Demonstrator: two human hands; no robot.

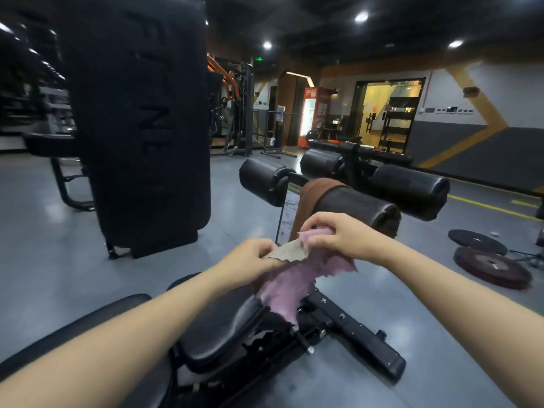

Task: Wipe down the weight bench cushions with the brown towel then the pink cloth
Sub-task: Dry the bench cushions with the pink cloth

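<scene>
Left hand [255,256] and right hand [338,234] both pinch the pink cloth [290,285] above the bench.

Hands: two, the left hand [255,256] and the right hand [338,234]
Pink cloth [290,285]: one
Brown towel [312,198]: one
Foam roller pads [410,188]: four
Seat cushion [217,334]: one
Weight plates [492,267] on the floor: two
Upright black pad [138,122]: one
</scene>
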